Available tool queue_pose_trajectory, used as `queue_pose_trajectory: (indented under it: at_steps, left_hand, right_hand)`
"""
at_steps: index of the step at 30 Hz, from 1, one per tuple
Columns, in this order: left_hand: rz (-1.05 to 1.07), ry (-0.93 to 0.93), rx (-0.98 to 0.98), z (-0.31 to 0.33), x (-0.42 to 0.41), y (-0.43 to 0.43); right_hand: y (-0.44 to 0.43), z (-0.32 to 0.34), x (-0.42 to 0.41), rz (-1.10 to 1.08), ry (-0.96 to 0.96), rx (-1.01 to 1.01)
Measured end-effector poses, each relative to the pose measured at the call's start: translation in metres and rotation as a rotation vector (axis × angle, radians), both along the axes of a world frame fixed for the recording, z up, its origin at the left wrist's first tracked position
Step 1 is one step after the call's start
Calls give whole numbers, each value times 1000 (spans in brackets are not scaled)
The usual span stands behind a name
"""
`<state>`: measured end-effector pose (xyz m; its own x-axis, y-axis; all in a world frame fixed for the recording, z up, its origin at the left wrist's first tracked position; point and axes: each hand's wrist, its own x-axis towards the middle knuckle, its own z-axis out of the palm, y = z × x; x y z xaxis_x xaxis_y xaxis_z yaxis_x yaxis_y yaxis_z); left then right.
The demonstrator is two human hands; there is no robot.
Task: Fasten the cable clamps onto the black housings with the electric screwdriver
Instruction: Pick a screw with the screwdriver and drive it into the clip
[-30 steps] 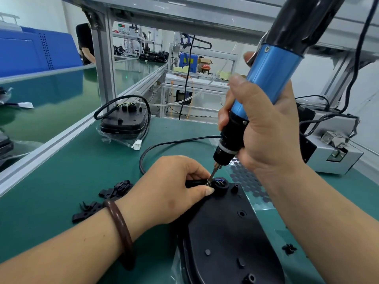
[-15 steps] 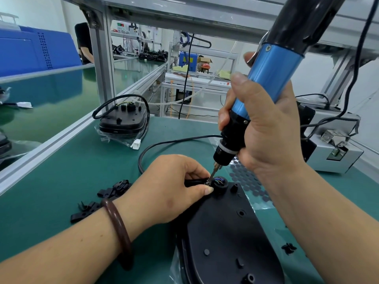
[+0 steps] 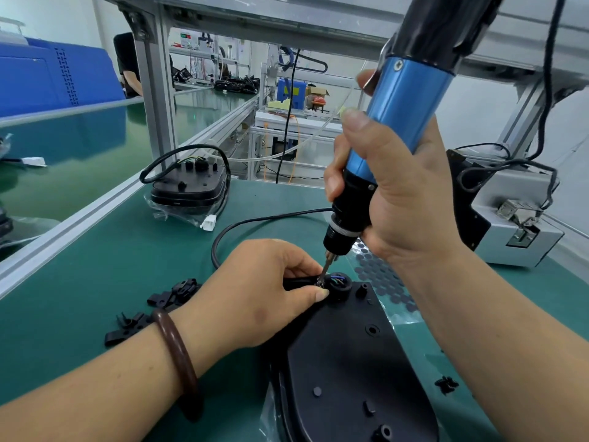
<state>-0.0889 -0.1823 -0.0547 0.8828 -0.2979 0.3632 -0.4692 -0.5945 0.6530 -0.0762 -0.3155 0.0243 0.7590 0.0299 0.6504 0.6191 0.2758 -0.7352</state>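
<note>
A black housing lies flat on the green mat in front of me. At its far corner sits a round cable port with coloured wires, and a black cable clamp lies beside it. My left hand pinches the clamp between thumb and fingers. My right hand grips the blue electric screwdriver, tilted, with its bit tip down on a screw at the clamp. A black cable loops away from the port.
Several loose black clamps lie at the left on the mat. A second housing in a plastic bag sits farther back. A sheet of dark round pads lies right of the port, a grey box at far right, small screws near my right forearm.
</note>
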Motion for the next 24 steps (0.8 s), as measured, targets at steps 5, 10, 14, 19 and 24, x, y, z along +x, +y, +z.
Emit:
queue_pose_trajectory:
  at_steps: [5,10,14,19,24]
  left_hand:
    - [5,-9,7,0,-2,1]
    - [10,0,-17,1,-1,-1]
    - [13,46,-32,2,0,-1]
    - [12,85,-40,5,0,-2]
    - [1,118,-65,6,-2,-2]
  right_hand:
    - [-3,-1,1,-9,-7,2]
    - [-5,-3,4,-1,19,76]
    - [-7,-4,6,-10,60,121]
    - [-7,-3,6,-1,59,102]
    - [-5,-2,5,-20,38,68]
